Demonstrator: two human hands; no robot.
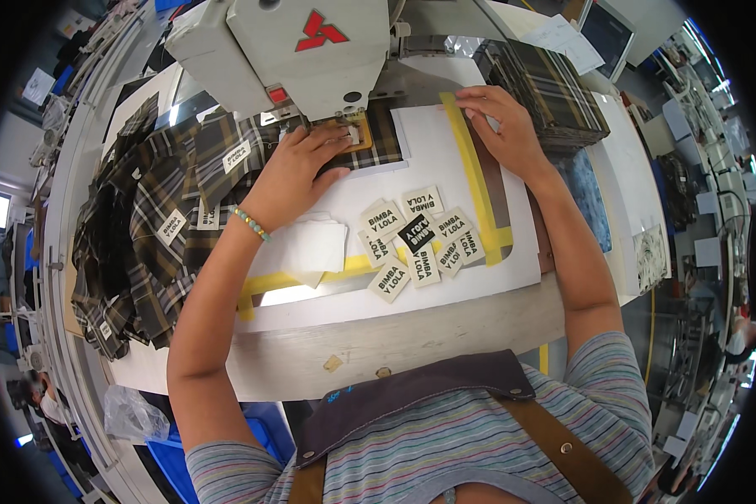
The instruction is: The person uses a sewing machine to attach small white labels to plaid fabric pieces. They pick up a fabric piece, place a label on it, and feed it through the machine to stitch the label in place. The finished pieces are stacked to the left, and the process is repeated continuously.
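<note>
Under the head of a white sewing machine lies a dark plaid fabric piece, partly covered by an orange clamp plate. My left hand rests flat beside the plate, fingers spread, their tips reaching its left edge. My right hand is open, with its fingertips at the upper end of a yellow tape strip. Between my forearms, several cream labels with dark print overlap around one black label. White paper pieces sit close to my left wrist.
Loose plaid fabric pieces, some bearing cream labels, are heaped on the left. A neat stack of plaid pieces stands beyond my right hand. Below the table at left are a clear plastic bag and a blue bin.
</note>
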